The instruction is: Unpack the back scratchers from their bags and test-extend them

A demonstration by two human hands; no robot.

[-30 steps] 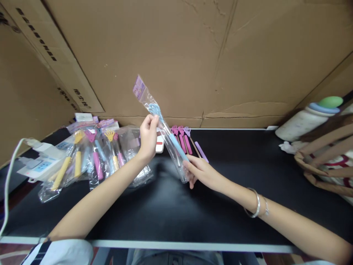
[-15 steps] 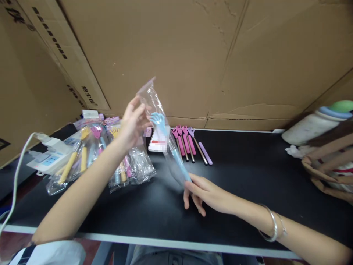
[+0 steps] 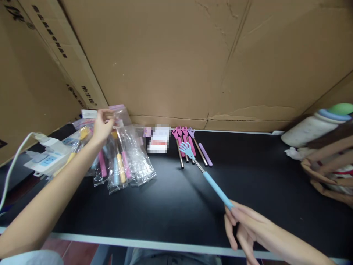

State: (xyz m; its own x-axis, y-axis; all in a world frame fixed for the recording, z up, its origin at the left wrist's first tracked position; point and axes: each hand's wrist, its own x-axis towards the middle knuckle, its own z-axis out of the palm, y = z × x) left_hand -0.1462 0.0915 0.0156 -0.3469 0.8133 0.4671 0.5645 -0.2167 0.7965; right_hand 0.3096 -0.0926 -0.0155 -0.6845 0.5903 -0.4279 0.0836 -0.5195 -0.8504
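The right hand [image 3: 245, 224] pinches the far end of the light-blue scratcher [image 3: 217, 188] between thumb and fingertips, its other fingers loosely spread. The scratcher is out over the middle of the black tabletop [image 3: 264, 176], slanting, claw pointing away from the person. The left hand [image 3: 102, 127] is curled, thumb and fingers closed near the purple-topped end of an empty-looking clear bag [image 3: 140, 158]; how firm this grip is cannot be told. Bagged scratchers [image 3: 120, 167] lie beneath and beside that bag.

Near the cardboard wall [image 3: 165, 55] lie pink-clawed rods [image 3: 179, 149], pink handles [image 3: 191, 145] among them, and a purple-clawed rod [image 3: 199, 149] with a purple handle [image 3: 205, 154] just beside it.

Risks noted, by judgement: the blue scratcher is gripped at one end only, so its claw end could dip or swing. The claw overlaps the pink rods in view, clearance undetermined; a low sweep could hook or scatter them. The round purple handle could roll if knocked. The thin film could cling to neighbouring bags and drag them if pulled sideways. The left forearm passes close to the power strip [image 3: 48, 161] and white cable [image 3: 13, 162]; a wide elbow movement could catch the cable.
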